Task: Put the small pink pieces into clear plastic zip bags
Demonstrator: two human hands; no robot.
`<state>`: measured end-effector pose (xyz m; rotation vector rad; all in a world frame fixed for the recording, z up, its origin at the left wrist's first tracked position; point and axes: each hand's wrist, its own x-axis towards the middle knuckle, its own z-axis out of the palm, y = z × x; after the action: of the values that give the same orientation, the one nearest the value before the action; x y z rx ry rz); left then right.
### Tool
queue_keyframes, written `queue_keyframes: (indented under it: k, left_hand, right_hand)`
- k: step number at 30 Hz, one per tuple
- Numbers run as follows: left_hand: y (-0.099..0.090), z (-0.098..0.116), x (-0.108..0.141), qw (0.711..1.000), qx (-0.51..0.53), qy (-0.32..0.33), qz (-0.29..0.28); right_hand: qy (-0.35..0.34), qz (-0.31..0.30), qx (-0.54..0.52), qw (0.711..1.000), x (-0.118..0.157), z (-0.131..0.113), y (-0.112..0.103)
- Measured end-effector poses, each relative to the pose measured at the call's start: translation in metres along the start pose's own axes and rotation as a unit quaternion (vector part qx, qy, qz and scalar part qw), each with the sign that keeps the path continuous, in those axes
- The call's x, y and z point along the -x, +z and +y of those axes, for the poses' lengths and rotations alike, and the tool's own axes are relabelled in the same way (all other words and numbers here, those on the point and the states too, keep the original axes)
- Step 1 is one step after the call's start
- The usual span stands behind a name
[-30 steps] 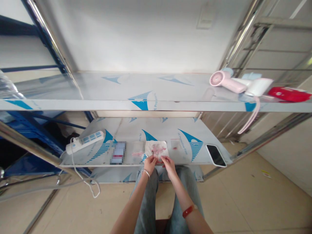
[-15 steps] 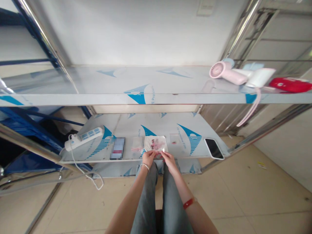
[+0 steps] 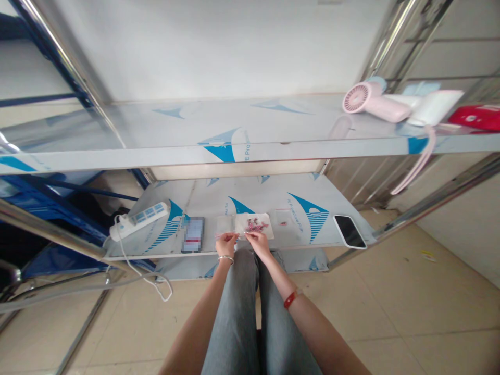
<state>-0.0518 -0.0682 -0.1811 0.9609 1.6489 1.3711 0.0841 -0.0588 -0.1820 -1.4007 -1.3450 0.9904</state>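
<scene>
A white pad or shallow tray [image 3: 266,219] lies on the lower shelf, with a pile of small pink-red pieces [image 3: 255,226] on it. My left hand [image 3: 225,245] is closed in a pinch at the front edge of a clear plastic bag [image 3: 225,224] left of the pad; whether it grips the bag or something tiny is unclear. Just to its right, my right hand [image 3: 258,241] is pinched over the pad's front edge, its fingertips toward the left hand. What lies between those fingertips is too small to make out. Right of the pad, a small clear bag [image 3: 283,216] holds a tiny red piece.
A blurred-out phone [image 3: 192,234] and a white power strip [image 3: 140,220] with its cable lie to the left. A second phone [image 3: 350,232] lies at the right. On the upper shelf [image 3: 175,151] sit a pink hand fan [image 3: 375,104] and a red object [image 3: 478,118].
Clear plastic that covered the pink-red pieces has gone from over the pad, leaving them uncovered. My hands have shifted left, the left one to the bag's front edge. The view has tilted slightly.
</scene>
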Motion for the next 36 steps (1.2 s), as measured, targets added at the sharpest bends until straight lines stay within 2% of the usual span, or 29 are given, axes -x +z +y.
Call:
queue_keyframes:
  k: [4, 8, 13, 16, 21, 25, 28, 30, 32, 36]
  left_hand:
    - [-0.017, 0.015, -0.01, 0.988, -0.14, 0.029, 0.056]
    - [-0.027, 0.03, -0.022, 0.968, -0.239, 0.019, 0.08]
    - [-0.033, 0.03, -0.036, 0.947, -0.31, -0.03, 0.076]
    - [-0.035, 0.024, -0.037, 0.941, -0.327, -0.037, 0.076]
    - [-0.037, 0.018, -0.033, 0.936, -0.335, -0.034, 0.103]
    - [-0.041, 0.016, -0.033, 0.934, -0.329, 0.008, 0.139]
    - [-0.043, 0.012, -0.028, 0.93, -0.318, 0.058, 0.174]
    - [-0.044, 0.005, -0.016, 0.928, -0.313, 0.088, 0.182]
    - [-0.042, -0.005, 0.001, 0.93, -0.31, 0.117, 0.16]
    - [-0.04, -0.022, 0.039, 0.93, -0.323, 0.124, 0.124]
  right_hand:
    - [-0.011, -0.016, 0.076, 0.997, -0.015, -0.013, 0.029]
    - [0.015, -0.027, 0.171, 0.985, -0.027, -0.033, 0.055]
    - [0.04, -0.039, 0.232, 0.971, -0.03, -0.042, 0.065]
    - [0.015, 0.001, 0.236, 0.972, -0.023, -0.03, 0.055]
    - [-0.049, 0.104, 0.227, 0.967, 0.005, 0.012, 0.02]
    - [-0.093, 0.19, 0.293, 0.932, 0.027, 0.039, -0.003]
    - [-0.107, 0.232, 0.335, 0.907, 0.034, 0.043, -0.009]
    - [-0.09, 0.259, 0.348, 0.897, 0.035, 0.041, -0.01]
    - [-0.064, 0.292, 0.349, 0.888, 0.034, 0.04, -0.011]
    - [-0.036, 0.335, 0.339, 0.878, 0.03, 0.041, -0.021]
